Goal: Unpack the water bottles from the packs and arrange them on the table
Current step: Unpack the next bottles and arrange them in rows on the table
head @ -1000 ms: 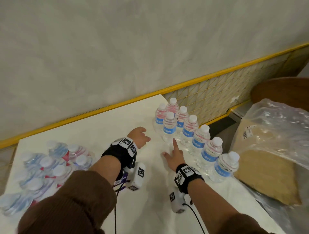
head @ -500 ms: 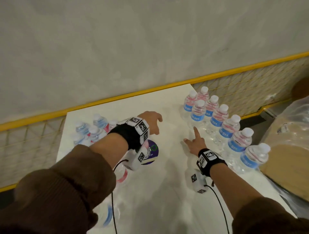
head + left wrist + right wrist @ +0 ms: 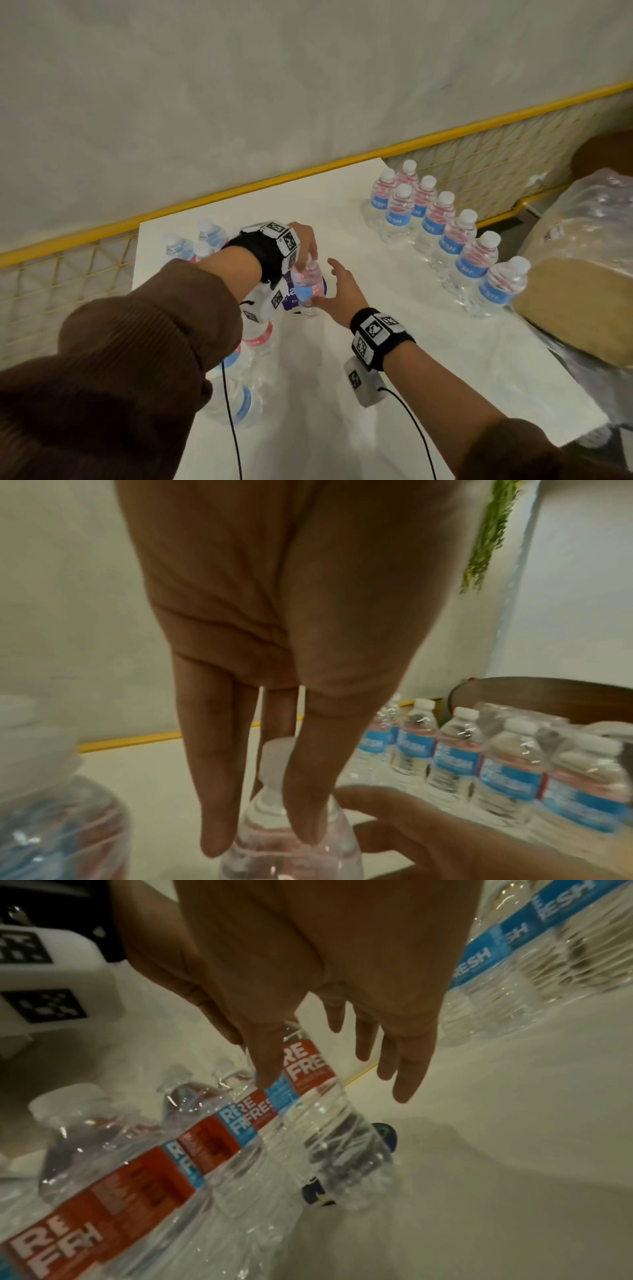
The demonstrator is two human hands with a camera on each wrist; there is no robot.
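— On the white table [image 3: 428,342], what is seen at the wrapped pack [image 3: 236,377]?
— One water bottle [image 3: 307,284] is gripped at its neck by the left hand [image 3: 303,240], whose fingers [image 3: 219,791] are curled down around the cap, at the far end of the pack.

— And the right hand [image 3: 342,291]?
— It is held open just beside that bottle, on the side away from the pack, fingers [image 3: 407,1074] spread and nothing grasped; the thumb is seen at the label.

— Where are the unpacked bottles?
— A row of upright bottles [image 3: 445,226] is lined up well to the right of the pack, near the table's edge.
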